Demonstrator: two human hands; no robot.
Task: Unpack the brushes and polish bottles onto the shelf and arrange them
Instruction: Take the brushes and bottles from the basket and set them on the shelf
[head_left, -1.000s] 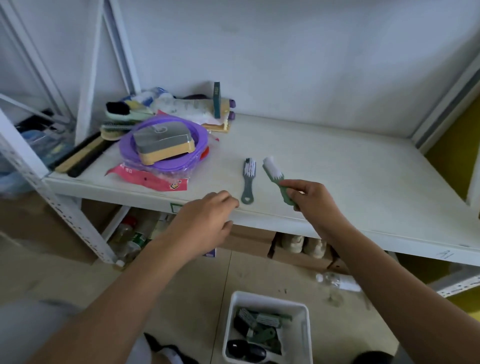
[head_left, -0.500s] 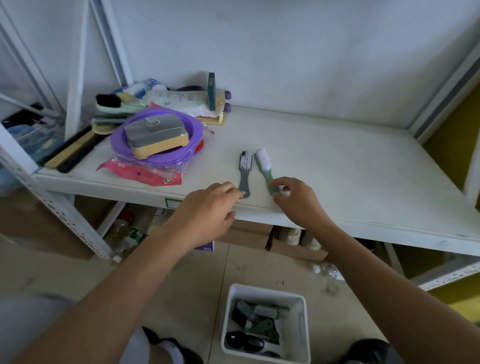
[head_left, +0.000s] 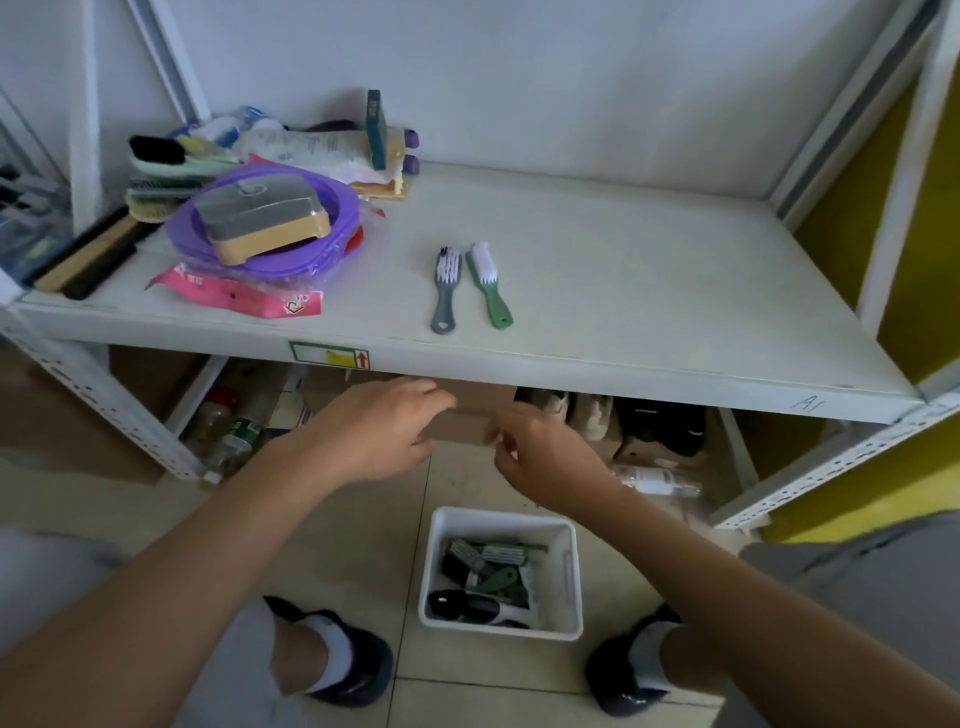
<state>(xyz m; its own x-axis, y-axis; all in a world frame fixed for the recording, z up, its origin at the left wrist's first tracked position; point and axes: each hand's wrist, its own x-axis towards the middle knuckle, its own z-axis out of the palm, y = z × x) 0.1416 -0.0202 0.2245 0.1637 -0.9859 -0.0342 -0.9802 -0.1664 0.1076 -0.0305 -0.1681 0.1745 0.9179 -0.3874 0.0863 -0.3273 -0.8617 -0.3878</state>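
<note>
Two small brushes lie side by side on the white shelf (head_left: 649, 291): a grey-handled brush (head_left: 445, 291) and, just right of it, a green-handled brush (head_left: 489, 287), bristles pointing away from me. Both hands hang below the shelf's front edge and hold nothing. My left hand (head_left: 382, 428) has its fingers loosely extended. My right hand (head_left: 540, 457) has its fingers curled but apart. On the floor between my feet stands a white bin (head_left: 569, 577) with several more brushes and dark items inside.
The shelf's left end carries a purple basin (head_left: 337, 200) with a grey and tan brush in it, a pink packet (head_left: 239, 299), long brushes and tubes. Under the shelf sit cardboard boxes, bottles (head_left: 236, 434) and shoes. A yellow wall panel (head_left: 924, 234) lies to the right.
My right hand let go of the green brush, which now lies beside the grey one. Both hands drew back from the shelf and dropped below its front edge.
</note>
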